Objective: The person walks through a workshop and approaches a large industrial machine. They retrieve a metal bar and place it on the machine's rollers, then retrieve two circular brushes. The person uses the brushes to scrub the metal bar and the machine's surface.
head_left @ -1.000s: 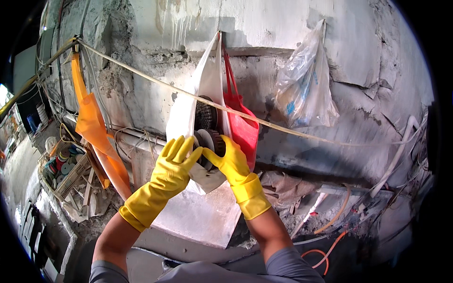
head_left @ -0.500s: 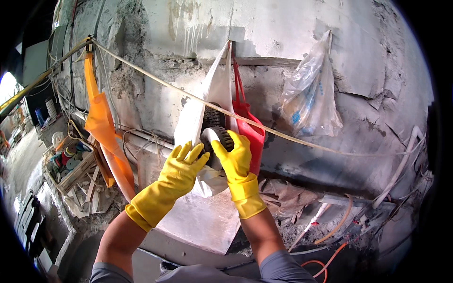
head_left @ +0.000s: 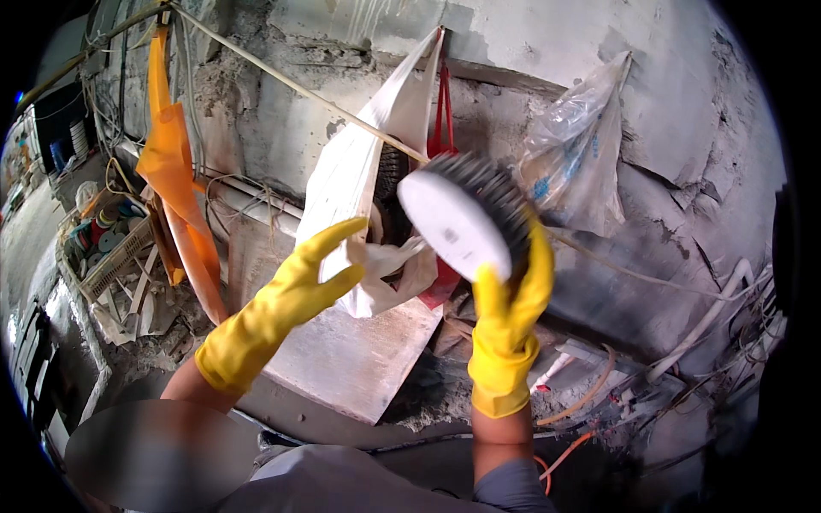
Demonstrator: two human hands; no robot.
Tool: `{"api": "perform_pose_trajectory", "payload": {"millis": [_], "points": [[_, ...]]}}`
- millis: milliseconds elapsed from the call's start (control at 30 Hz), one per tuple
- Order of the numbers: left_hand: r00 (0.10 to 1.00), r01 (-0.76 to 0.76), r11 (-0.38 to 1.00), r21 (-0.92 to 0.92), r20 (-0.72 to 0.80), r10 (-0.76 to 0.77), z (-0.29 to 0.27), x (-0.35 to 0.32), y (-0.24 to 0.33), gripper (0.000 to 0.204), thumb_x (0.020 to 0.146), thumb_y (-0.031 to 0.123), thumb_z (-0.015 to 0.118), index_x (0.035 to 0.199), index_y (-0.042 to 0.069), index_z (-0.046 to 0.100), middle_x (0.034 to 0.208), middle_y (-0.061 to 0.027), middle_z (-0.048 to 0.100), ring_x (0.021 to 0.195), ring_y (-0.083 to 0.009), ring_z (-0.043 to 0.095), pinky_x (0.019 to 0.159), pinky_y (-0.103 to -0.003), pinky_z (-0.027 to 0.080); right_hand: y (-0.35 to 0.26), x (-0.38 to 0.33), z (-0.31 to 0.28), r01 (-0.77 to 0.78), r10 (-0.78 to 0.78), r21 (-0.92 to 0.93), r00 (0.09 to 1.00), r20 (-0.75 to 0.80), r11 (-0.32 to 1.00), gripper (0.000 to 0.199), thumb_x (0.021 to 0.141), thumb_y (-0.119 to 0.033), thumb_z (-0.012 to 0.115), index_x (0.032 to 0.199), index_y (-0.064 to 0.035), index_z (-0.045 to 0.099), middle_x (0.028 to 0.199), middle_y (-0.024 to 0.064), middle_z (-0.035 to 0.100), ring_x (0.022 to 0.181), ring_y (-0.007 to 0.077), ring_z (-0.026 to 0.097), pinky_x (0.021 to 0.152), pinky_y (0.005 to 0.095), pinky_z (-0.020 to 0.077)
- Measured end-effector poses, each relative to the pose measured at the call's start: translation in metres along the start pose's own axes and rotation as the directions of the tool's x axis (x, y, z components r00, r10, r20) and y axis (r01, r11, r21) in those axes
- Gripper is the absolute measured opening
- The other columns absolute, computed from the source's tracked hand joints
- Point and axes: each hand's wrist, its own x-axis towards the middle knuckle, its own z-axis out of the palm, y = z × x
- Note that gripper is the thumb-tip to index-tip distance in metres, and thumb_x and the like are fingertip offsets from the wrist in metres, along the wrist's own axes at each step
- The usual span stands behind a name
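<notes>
My right hand [head_left: 513,312], in a yellow rubber glove, grips a round brush [head_left: 457,224] by its edge. The brush has a white disc back turned toward me and dark bristles pointing away. My left hand [head_left: 295,278], gloved alike, holds nothing; its fingers are apart beside a white plastic bag [head_left: 346,188] hanging from the wall. Inside the bag's gaping mouth shows another dark bristled brush [head_left: 391,179], partly hidden. A red bag [head_left: 442,282] hangs just behind, mostly covered by the brush in my hand.
A pale rope [head_left: 291,81] crosses in front of the wall. A clear plastic bag [head_left: 575,145] hangs at the right, orange cloth [head_left: 167,154] at the left. A crate [head_left: 120,256] of odds and ends stands far left. A board [head_left: 359,359] leans below; hoses and pipes [head_left: 701,325] run at right.
The round brush has come out of the white bag, toward me and to the right, in my right hand. My left hand has drawn away from it, and the view has shifted.
</notes>
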Motion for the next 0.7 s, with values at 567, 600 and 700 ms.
{"api": "perform_pose_trajectory", "payload": {"millis": [567, 600, 700], "points": [[0.894, 0.290, 0.186, -0.939, 0.197, -0.403, 0.024, -0.133, 0.019, 0.080, 0.102, 0.038, 0.072, 0.165, 0.003, 0.037, 0.160, -0.0145, 0.054, 0.146, -0.0295, 0.055, 0.124, -0.047, 0.043, -0.003, -0.138, 0.041, 0.411, -0.340, -0.063, 0.823, 0.455, 0.910, 0.054, 0.081, -0.005, 0.082, 0.132, -0.0148, 0.069, 0.138, 0.0161, 0.065, 0.127, 0.0448, 0.061, 0.113, 0.0617, 0.0466], [0.891, 0.279, 0.182, -0.943, 0.184, -0.415, 0.024, -0.137, 0.019, 0.080, 0.101, 0.038, 0.072, 0.165, 0.003, 0.037, 0.160, -0.0146, 0.053, 0.146, -0.0295, 0.055, 0.124, -0.047, 0.043, -0.002, -0.144, 0.043, 0.391, -0.333, -0.046, 0.835, 0.438, 0.919, 0.059, 0.080, -0.004, 0.082, 0.137, -0.0135, 0.066, 0.139, 0.0187, 0.064, 0.128, 0.0463, 0.060, 0.112, 0.0622, 0.0470], [0.886, 0.249, 0.172, -0.953, 0.153, -0.438, 0.022, -0.148, 0.014, 0.082, 0.100, 0.039, 0.074, 0.164, 0.004, 0.038, 0.160, -0.0146, 0.053, 0.145, -0.0297, 0.055, 0.123, -0.048, 0.043, -0.001, -0.156, 0.039, 0.322, -0.233, -0.131, 0.862, 0.451, 0.937, 0.068, 0.090, -0.010, 0.082, 0.149, 0.0003, 0.050, 0.146, 0.0312, 0.058, 0.130, 0.0529, 0.061, 0.113, 0.0589, 0.0487]]}}
